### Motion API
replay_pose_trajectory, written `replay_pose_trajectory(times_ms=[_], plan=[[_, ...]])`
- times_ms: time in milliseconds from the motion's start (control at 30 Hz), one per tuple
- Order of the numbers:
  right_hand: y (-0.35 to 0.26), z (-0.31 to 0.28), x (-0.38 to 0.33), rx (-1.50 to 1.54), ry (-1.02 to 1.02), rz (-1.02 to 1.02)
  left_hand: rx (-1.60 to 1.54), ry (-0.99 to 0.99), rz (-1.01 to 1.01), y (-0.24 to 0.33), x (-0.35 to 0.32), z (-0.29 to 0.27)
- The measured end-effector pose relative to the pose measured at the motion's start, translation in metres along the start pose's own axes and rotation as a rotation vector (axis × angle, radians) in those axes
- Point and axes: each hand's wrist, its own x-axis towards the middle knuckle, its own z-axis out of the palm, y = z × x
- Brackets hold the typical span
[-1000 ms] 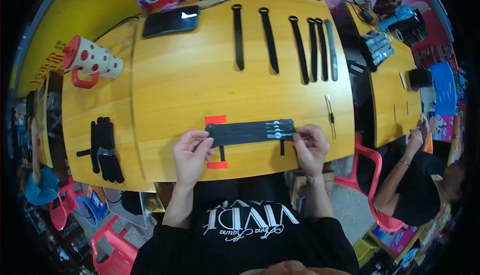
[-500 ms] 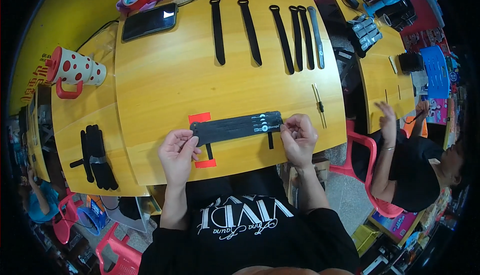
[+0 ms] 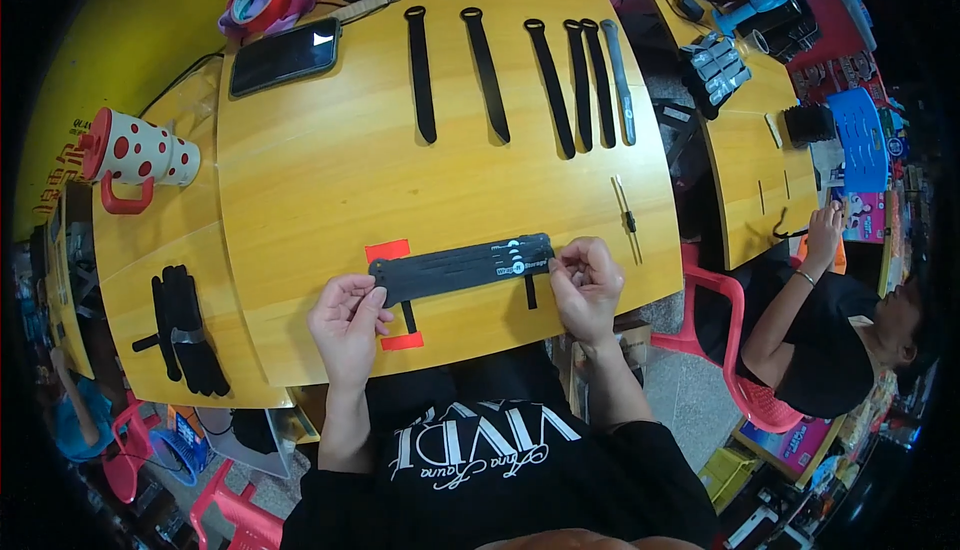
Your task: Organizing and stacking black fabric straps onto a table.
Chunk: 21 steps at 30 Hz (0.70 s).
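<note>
A flat stack of black hook-and-loop straps (image 3: pixel 450 272) with white print near its right end lies low over the near edge of the table. My left hand (image 3: pixel 346 320) pinches its left end between thumb and fingers. At the opposite end, my right hand (image 3: pixel 586 295) has thumb and forefinger closed on the corner. Two narrow black strips stick out from under the stack: a left strip (image 3: pixel 409 317) and a right strip (image 3: pixel 532 294). Red tape pieces mark the table behind the stack (image 3: pixel 388 250) and in front of it (image 3: pixel 403 341).
Several single black straps (image 3: pixel 484 75) and a grey one (image 3: pixel 618 80) lie farther back. A thin pointed tool (image 3: pixel 629 220) is at right. To the left are a phone (image 3: pixel 285 57), a dotted tumbler (image 3: pixel 148 155) and bundled black straps (image 3: pixel 190 335). A co-worker (image 3: pixel 825 325) sits at right.
The view has shifted slightly, so the table appears lower and farther left. Both my hands keep their grip on the stack. The co-worker's raised hand has come down to the other hand.
</note>
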Motion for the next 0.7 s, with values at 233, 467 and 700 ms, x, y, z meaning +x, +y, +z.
replay_pose_trajectory(times_ms=[233,467,700], plan=[[0.0007,0.0016,0.0022,0.001,0.022,0.006,-0.02,-0.012,0.013,-0.0014,0.001,0.0007],[-0.0035,0.0018,0.0063,-0.02,0.006,0.001,0.005,-0.008,-0.004,-0.0006,0.0024,0.0003],[-0.009,0.0052,0.0061,-0.037,-0.018,0.01,-0.01,-0.018,-0.017,0.0015,0.0003,-0.0051]])
